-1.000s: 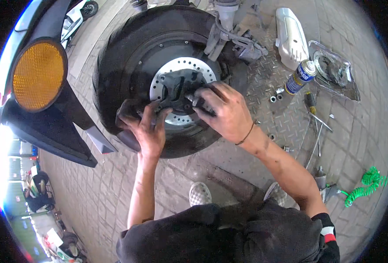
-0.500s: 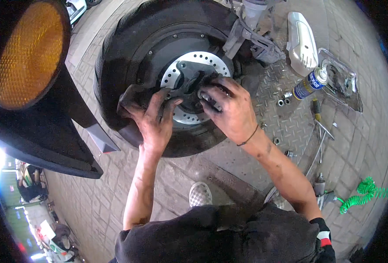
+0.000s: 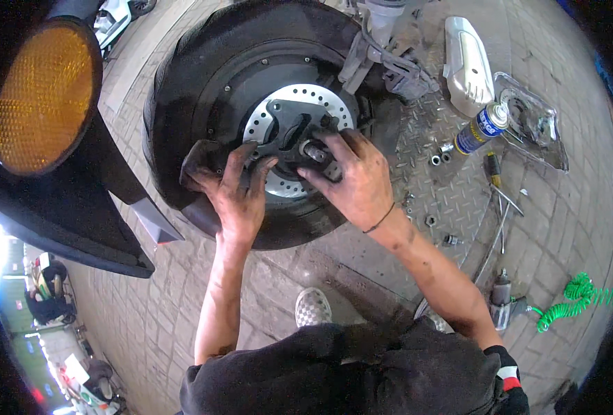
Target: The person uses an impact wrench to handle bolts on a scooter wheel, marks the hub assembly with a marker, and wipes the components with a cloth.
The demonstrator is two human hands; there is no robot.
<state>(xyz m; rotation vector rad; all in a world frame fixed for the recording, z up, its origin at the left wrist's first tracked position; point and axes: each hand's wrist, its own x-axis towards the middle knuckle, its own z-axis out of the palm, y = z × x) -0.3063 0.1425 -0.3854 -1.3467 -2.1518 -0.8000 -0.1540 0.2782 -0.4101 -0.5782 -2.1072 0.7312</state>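
Note:
A wheel with a black tyre [image 3: 175, 76] stands in front of me, a drilled brake disc [image 3: 334, 100] at its hub. Over the disc lies a dark metal brake bracket [image 3: 286, 121], and a threaded axle end [image 3: 315, 151] pokes out beside it. My left hand [image 3: 236, 204], fingertips blackened, pinches the bracket's left end between thumb and fingers. On the other side my right hand [image 3: 362, 180] curls around the bracket's right part, thumb below the axle end and fingers above it. The right fingertips' contact is partly hidden.
An orange reflector lamp [image 3: 47, 97] on dark bodywork juts in at left. To the right are a silver cover [image 3: 469, 66], a spray can [image 3: 483, 129], nuts [image 3: 441, 158], a yellow-handled tool [image 3: 493, 168], an air tool [image 3: 501, 301] and a green coiled hose [image 3: 576, 304].
My right thumb and fingers have spread wider, baring the axle end between them. The left hand keeps its pinch on the bracket. The whole view has shifted slightly.

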